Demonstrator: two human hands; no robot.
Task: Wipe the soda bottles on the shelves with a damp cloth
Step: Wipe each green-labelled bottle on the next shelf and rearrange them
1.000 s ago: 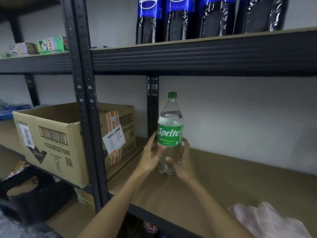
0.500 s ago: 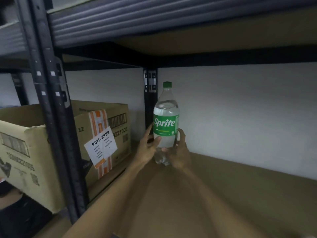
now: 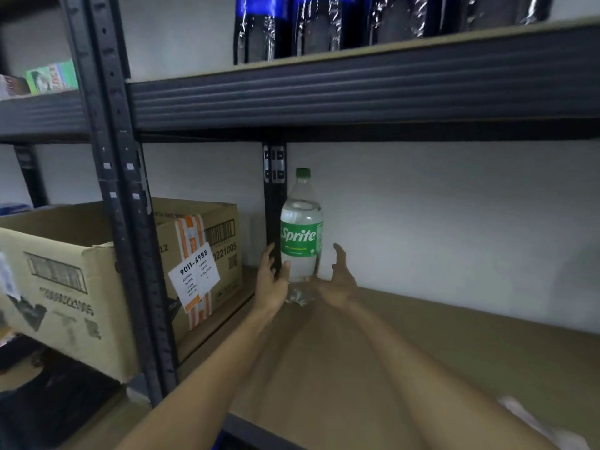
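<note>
Where the black rear post (image 3: 275, 203) meets the shelf board (image 3: 454, 336), Sprite bottle (image 3: 301, 235) stands upright, just right of post. Straight-fingered left hand (image 3: 271, 282), thumb touching bottle; right hand (image 3: 337, 284) spread wide beside it, holding nothing.

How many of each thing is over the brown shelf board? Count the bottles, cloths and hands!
soda bottle: 1
cloth: 1
left hand and right hand: 2
Total: 4
</note>
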